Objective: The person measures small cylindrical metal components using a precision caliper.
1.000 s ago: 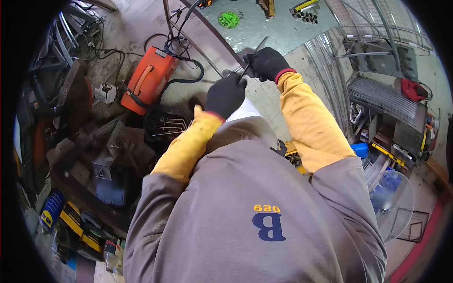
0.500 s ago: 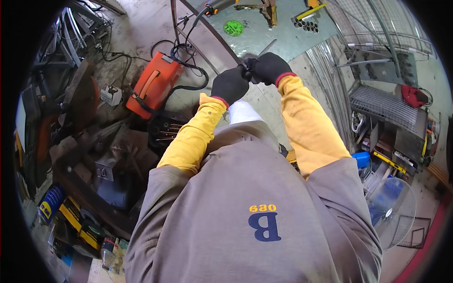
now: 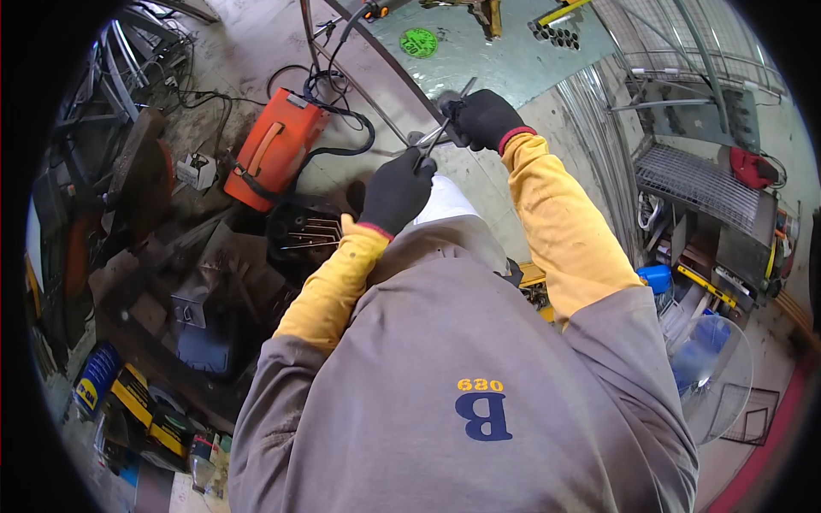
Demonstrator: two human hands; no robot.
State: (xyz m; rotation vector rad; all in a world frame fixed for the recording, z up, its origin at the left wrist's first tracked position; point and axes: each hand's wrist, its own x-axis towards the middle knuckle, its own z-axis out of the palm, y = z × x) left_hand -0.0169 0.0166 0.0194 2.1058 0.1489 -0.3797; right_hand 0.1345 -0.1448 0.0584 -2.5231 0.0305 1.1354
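My left hand [image 3: 396, 190], in a black glove with a red cuff, is closed around a thin grey metal piece [image 3: 439, 137] that sticks up past its fingers. My right hand [image 3: 489, 120], gloved the same way, sits up and to the right at the near corner of the metal table [image 3: 513, 68]. Its fingers are wrapped round a dark piece [image 3: 456, 128], of which I cannot tell the kind. A narrow metal strip [image 3: 469, 85] points up beyond those fingers. Between the hands, the thin pieces overlap in this view.
An orange machine [image 3: 272, 154] with black cables stands on the floor at left. On the table are a green round sticker [image 3: 418, 43], short tube pieces [image 3: 560, 36] and a clamp [image 3: 492, 15]. Long metal bars [image 3: 599, 128] lie right; a wire-mesh rack [image 3: 697, 188] stands farther right.
My left hand has moved down and left, away from my right hand, with the thin metal piece now showing. My right hand has barely shifted. The view has tilted slightly.
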